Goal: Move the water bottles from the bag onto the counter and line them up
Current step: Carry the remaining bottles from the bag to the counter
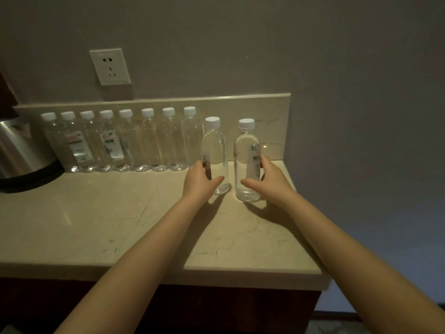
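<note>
Several clear water bottles with white caps stand in a row (134, 143) along the backsplash of the beige stone counter (96, 218). Two more bottles stand upright a little in front of the row's right end. My left hand (198, 182) wraps the lower part of the left one (215, 150). My right hand (267, 179) wraps the lower part of the right one (246, 150). Both bottles rest on the counter. No bag is in view.
A steel electric kettle (21, 150) on a black base stands at the far left. A wall socket (110, 66) sits above the backsplash. The counter ends just right of the right bottle at its edge (303, 208), and its front edge (216, 273) is near me.
</note>
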### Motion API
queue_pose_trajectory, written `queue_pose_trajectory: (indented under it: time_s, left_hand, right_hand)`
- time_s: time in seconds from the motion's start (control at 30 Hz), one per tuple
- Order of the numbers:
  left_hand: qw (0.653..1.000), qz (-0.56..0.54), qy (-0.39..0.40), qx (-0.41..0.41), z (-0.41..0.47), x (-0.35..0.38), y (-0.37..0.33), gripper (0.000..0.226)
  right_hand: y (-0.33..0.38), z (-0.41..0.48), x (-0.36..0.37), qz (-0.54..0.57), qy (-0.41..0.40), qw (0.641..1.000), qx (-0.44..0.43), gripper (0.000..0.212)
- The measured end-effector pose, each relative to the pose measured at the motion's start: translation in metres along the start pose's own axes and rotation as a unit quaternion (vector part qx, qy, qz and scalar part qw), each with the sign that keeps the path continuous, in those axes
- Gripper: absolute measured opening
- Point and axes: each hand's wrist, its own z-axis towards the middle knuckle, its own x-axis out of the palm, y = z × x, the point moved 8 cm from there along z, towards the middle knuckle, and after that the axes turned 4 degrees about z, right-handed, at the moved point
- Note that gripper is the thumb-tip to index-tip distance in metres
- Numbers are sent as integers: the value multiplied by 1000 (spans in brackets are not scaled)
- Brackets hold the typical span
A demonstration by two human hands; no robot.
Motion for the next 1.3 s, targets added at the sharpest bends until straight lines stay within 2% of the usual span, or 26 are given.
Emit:
queue_pose_trajectory:
  time_s: [0.1,0.17,0.23,0.47,0.77,1.0,1.3]
  left_hand:
    - [998,-44,47,-7,16,6,-1,58]
    - [998,-28,54,-1,29,10,-5,60]
    - [999,0,41,4,41,14,-9,59]
    - [999,-7,-15,-37,67,32,-11,44]
    - [998,10,-52,-42,91,29,5,21]
    - [994,32,-93,-42,88,15,14,7]
    - [995,55,-52,-70,74,16,5,21]
  right_hand:
    - [5,16,-1,-45,-14,999,-26,65]
    - [5,31,0,-68,-16,997,-27,66]
    - [-1,48,0,-70,-23,997,-5,66]
    - [-18,94,10,-87,-26,996,26,57]
    - [-30,116,21,-47,-11,999,1,46]
    - [-20,110,34,-68,-53,996,-2,41]
    - [-15,98,28,-138,-32,989,36,40]
